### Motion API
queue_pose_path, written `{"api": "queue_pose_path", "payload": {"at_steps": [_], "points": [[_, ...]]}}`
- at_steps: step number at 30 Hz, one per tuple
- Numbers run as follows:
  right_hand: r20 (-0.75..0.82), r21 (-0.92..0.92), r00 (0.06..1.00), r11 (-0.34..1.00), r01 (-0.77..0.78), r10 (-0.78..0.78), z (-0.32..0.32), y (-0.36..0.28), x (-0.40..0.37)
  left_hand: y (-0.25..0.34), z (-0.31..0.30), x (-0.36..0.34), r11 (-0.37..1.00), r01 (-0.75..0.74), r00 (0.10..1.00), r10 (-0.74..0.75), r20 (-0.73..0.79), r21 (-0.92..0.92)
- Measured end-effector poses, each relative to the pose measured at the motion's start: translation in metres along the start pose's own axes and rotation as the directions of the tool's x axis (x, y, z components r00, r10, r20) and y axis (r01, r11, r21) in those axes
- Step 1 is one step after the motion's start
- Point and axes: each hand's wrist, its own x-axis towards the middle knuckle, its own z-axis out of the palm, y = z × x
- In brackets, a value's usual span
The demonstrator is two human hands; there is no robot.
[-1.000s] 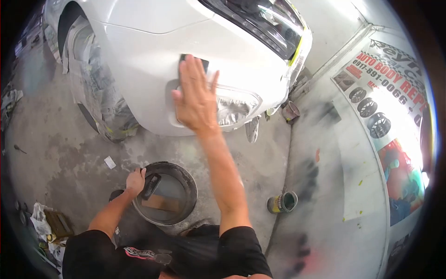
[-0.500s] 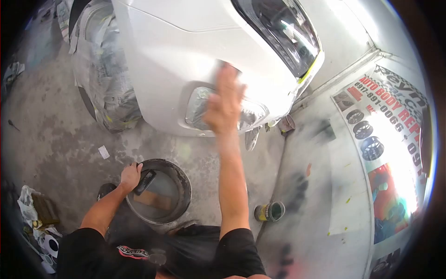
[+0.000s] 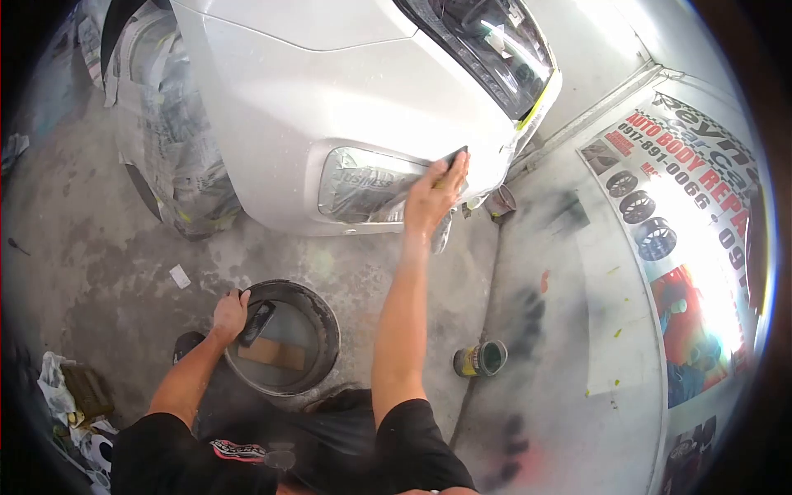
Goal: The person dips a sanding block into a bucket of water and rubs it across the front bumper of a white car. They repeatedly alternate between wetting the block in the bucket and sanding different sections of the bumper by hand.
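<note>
My right hand (image 3: 435, 191) presses a dark piece of sandpaper (image 3: 451, 156) against the white car bumper (image 3: 272, 115). It is at the right end of a lamp recess covered with masking (image 3: 363, 183). The fingers hide most of the sandpaper. Low on the left, my left hand (image 3: 231, 312) is closed over the rim of a round black basin (image 3: 337, 334). Cloudy water stands in the basin, with a brown rectangular block (image 3: 271, 354) in it. A black, brush-like object (image 3: 257, 322) leans inside, close to my left fingers.
Masking paper covers the car's wheel (image 3: 177, 124) on the left. An open can (image 3: 481, 359) stands right of the basin by the wall. Another small container (image 3: 501, 202) sits beyond the bumper. A printed banner (image 3: 660, 231) hangs on the right wall. Bags and clutter (image 3: 78, 396) lie lower left.
My right hand has moved right and down with the sandpaper, from above the masked recess to its right end. My left hand stays on the basin rim. The view has shifted slightly.
</note>
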Motion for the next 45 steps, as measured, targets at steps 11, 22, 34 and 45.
{"api": "queue_pose_path", "payload": {"at_steps": [11, 22, 34, 45], "points": [[0.106, -0.139, 0.994, 0.990, 0.018, -0.003, 0.003, 0.023, 0.000, -0.002, 0.003, 0.001, 1.000, -0.010, 1.000, 0.010, 0.006, 0.013], [0.009, 0.052, 0.993, 0.992, -0.118, 0.118, -0.006, 0.050, 0.030, 0.001, -0.002, 0.003, 1.000, -0.008, 1.000, 0.008, -0.004, -0.013], [0.030, -0.131, 0.925, 0.919, -0.373, 0.380, -0.011, 0.058, 0.078, 0.007, -0.005, -0.001, 0.999, -0.039, 0.999, 0.039, 0.001, 0.026], [0.067, -0.088, 0.951, 0.951, -0.296, 0.302, -0.013, 0.071, 0.088, 0.012, -0.013, -0.005, 0.995, -0.098, 0.995, 0.098, 0.001, 0.009]]}}
